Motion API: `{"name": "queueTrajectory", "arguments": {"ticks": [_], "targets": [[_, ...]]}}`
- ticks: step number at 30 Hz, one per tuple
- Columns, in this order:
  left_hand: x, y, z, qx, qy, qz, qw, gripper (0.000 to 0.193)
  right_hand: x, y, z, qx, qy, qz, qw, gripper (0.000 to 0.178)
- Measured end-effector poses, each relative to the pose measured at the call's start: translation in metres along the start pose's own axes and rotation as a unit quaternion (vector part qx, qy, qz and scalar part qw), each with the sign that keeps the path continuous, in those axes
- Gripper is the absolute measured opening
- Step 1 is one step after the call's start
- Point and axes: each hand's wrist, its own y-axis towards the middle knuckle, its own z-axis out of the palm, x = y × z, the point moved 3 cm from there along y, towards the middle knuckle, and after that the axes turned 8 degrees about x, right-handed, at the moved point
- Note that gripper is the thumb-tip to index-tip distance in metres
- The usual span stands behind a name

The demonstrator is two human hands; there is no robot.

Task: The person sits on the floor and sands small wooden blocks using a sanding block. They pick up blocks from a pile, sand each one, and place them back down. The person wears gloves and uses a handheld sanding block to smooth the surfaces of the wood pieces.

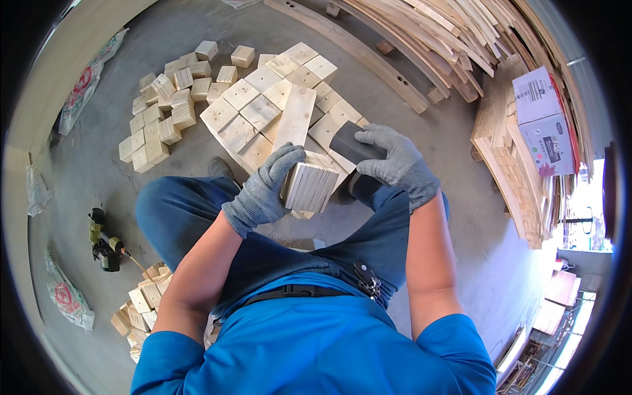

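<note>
My left hand (263,187), in a grey knit glove, is closed around a laminated wooden block (311,184) between my knees. Its layered end grain faces up toward me. Closed at the right, my gloved right hand (398,161) grips a dark grey sanding pad (350,142), held a little apart from the block. Just beyond both hands, square wooden blocks (263,79) stand packed in rows, many with a small mark on top. A short flat board (296,113) lies across them, its near end by my left fingers.
Loose wooden blocks (181,99) are heaped at the far left, with more blocks (145,299) beside my left elbow. A cordless power tool (103,240) lies on the floor at left, near plastic sacks (68,293). Long boards (421,39) and a cardboard box (546,131) line the right.
</note>
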Motion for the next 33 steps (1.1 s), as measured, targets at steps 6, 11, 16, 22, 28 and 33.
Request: {"name": "queueTrajectory", "arguments": {"ticks": [6, 11, 16, 22, 28, 33], "targets": [[0.006, -0.003, 0.003, 0.001, 0.021, 0.023, 1.000, 0.109, 0.018, -0.003, 0.011, 0.047, 0.098, -0.031, 0.994, 0.066], [0.003, -0.002, 0.004, 0.018, 0.003, -0.003, 1.000, 0.110, -0.004, 0.003, 0.010, 0.018, 0.001, 0.015, 1.000, 0.066], [0.008, -0.005, 0.000, 0.011, 0.000, -0.013, 1.000, 0.111, 0.010, 0.003, 0.020, 0.058, 0.151, -0.030, 0.986, 0.066], [0.006, -0.002, 0.003, 0.013, 0.002, -0.012, 1.000, 0.109, -0.031, 0.016, 0.033, -0.018, -0.022, 0.056, 0.998, 0.063], [0.021, -0.007, 0.002, -0.037, 0.011, 0.010, 0.999, 0.107, -0.053, 0.031, 0.074, -0.075, -0.006, 0.063, 0.995, 0.066], [0.024, -0.004, 0.010, -0.052, -0.079, -0.048, 0.994, 0.109, -0.088, 0.046, 0.127, -0.092, 0.035, 0.123, 0.988, 0.067]]}}
